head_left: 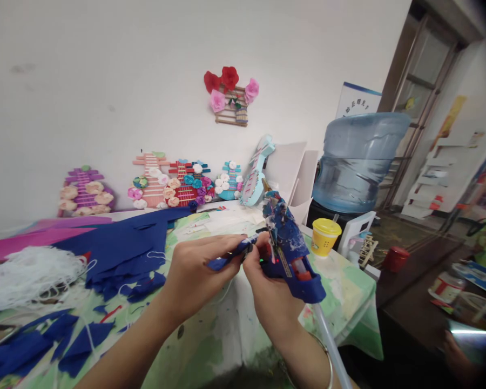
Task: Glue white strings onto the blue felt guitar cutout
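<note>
My right hand (272, 294) is closed around the handle of a blue hot glue gun (288, 243). Its nozzle tilts up and away, and old glue and scraps crust its front. From its rear a long pale glue stick (331, 346) runs down past my wrist. The fingers of my left hand (196, 270) pinch a small dark blue piece (243, 247), which looks like felt or cloth. My right fingertips meet this piece as well, just left of the gun. Fingers hide part of it.
Dark blue sheets (125, 246), cut scraps (85, 346) and tangled white string (32, 275) cover the table's left. Flower-decorated crafts (182, 183) line the wall. At right are a yellow tub (325, 237) and a water bottle (358, 162). Another person's hand (457, 351) holds a lit device.
</note>
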The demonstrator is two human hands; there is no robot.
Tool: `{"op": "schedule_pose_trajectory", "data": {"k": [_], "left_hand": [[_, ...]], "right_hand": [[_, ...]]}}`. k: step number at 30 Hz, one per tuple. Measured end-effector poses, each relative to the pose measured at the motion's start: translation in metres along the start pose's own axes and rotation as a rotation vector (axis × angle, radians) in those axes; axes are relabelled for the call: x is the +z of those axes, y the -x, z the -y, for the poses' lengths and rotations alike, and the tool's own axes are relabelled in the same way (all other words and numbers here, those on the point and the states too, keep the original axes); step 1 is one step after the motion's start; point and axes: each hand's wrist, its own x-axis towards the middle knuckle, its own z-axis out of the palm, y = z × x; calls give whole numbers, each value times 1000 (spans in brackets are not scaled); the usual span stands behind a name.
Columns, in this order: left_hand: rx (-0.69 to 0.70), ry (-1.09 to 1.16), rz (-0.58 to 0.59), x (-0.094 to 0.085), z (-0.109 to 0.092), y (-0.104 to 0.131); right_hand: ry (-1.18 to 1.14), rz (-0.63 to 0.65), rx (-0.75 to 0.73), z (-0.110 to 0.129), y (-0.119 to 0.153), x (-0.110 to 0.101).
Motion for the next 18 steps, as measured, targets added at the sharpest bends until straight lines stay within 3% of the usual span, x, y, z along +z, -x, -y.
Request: {"op": "schedule_pose_trajectory", "data": {"k": [13,18], "left_hand": [[-5,14,22,0,0,1],[10,-3,29,0,0,1]], "right_hand": [[-5,-22,-5,4,-2,-3],[-93,77,49,1,1,-5]]}}
